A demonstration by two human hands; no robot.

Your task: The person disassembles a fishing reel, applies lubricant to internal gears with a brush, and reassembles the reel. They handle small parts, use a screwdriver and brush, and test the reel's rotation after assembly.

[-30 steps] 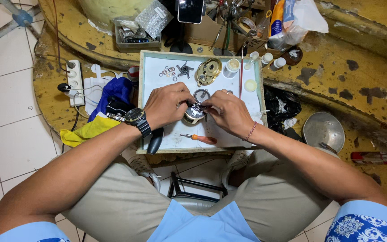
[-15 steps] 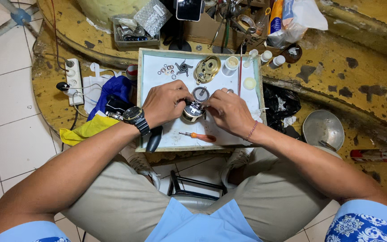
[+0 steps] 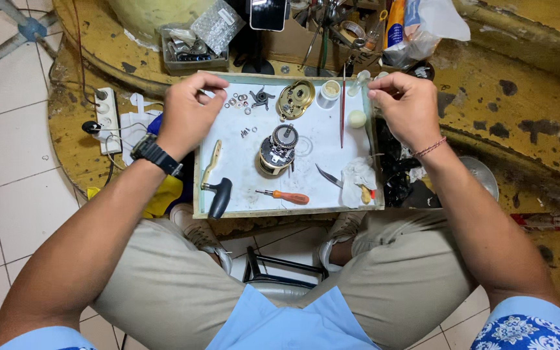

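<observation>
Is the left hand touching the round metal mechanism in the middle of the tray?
Apart. The head view shows bare white tray between the left hand and the round metal mechanism.

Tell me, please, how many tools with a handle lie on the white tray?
2 clearly: a black T-handle tool at the tray's near left corner, and an orange-handled screwdriver near its front edge, centre. More may be hidden under the white cloth.

I see a black wristwatch (image 3: 155, 154) on my left wrist and a thin red string bracelet (image 3: 430, 148) on my right. I wear khaki trousers (image 3: 183, 285), a light blue shirt (image 3: 286, 324), and pale shoes (image 3: 196, 228). At lower right, a blue floral-patterned sleeve (image 3: 526, 330) shows.
</observation>
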